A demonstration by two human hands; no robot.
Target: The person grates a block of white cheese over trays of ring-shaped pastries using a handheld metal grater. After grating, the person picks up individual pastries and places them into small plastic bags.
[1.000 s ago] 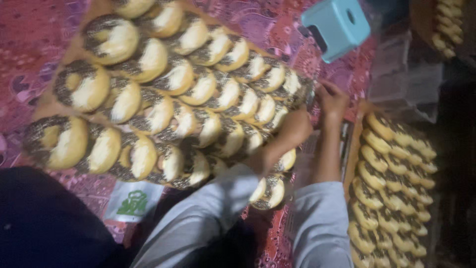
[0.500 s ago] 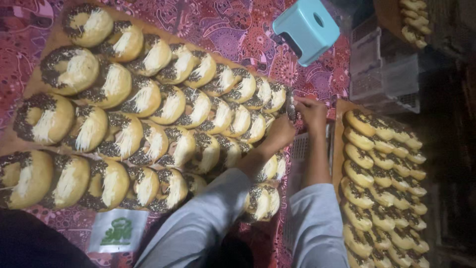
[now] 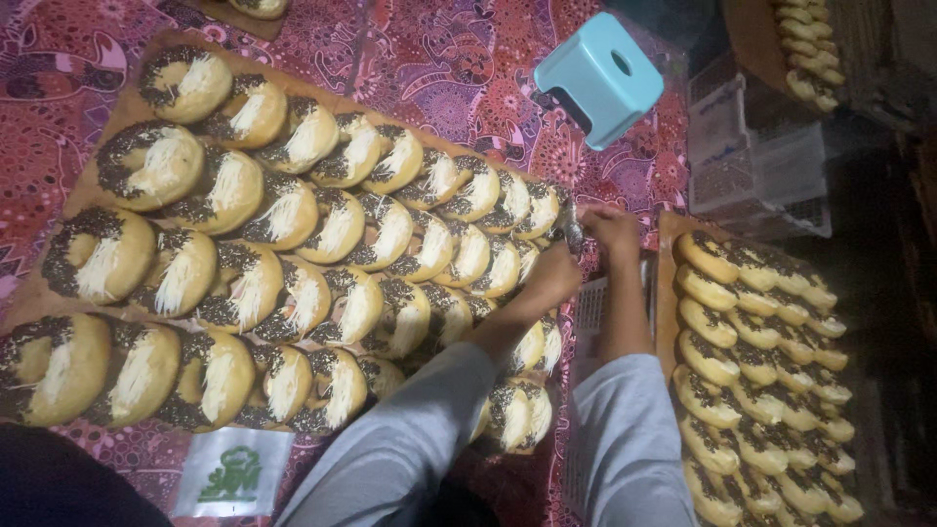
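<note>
Where the rows of topped doughnuts [image 3: 322,283] end on the right, both hands meet at the edge of the wooden board [image 3: 39,293]. Left hand [image 3: 552,275] resting over the last doughnuts of the middle rows, fingers curled down, touching or pinching one there; whether anything is actually held, cannot tell. Right hand [image 3: 613,228] just beside it, a little farther out, fingers closed around a small dark object [image 3: 572,226] at the board's corner; too small and blurred to name. Grey sleeves [image 3: 410,439] on both arms, reaching up from the bottom of the view.

Doughnuts on the board lying in overlapping slanted rows, each half dark sprinkles, half pale shreds. To the right, a second tray [image 3: 666,293] packed with smaller sprinkled doughnuts [image 3: 761,371], well apart from the hands' work. Between the two, a white slatted crate [image 3: 590,312] under the right forearm. Beyond the hands, a light blue plastic stool [image 3: 597,76] on the red patterned mat [image 3: 439,59]. Near the lower edge, a white packet with a green mark [image 3: 232,472].
</note>
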